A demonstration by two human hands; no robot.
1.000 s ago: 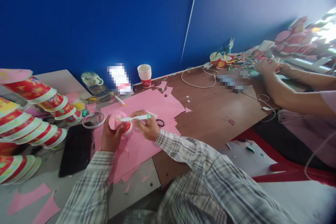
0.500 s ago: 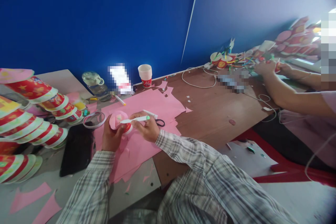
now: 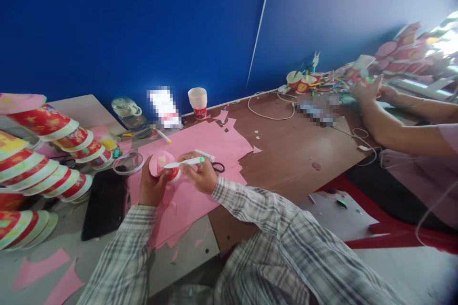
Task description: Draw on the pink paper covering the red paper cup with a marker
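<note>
My left hand (image 3: 152, 182) is closed around a red paper cup (image 3: 174, 175) whose top is covered by a piece of pink paper (image 3: 161, 158). Between the fingers of my right hand (image 3: 200, 174) is a white marker (image 3: 189, 162) with a green end, its tip against or just over the pink top. Both hands are above large pink paper sheets (image 3: 193, 200). Scissors with a black handle loop (image 3: 218, 167) lie just right of my right hand, partly hidden behind it. A second marker (image 3: 163, 136) with a yellow end rests farther back on the paper.
Stacked red cups (image 3: 46, 171) crowd the left side beside a black tablet (image 3: 103, 205). A water bottle (image 3: 129, 115) and a cup stack (image 3: 198, 102) stand near the blue wall. White cable (image 3: 270, 117) loops across the table; a co-worker's hands (image 3: 367, 90) are at the far right.
My hands, the cup and the marker look nearly unchanged. At the far right, the co-worker's hands have shifted slightly, with one hand now raised more.
</note>
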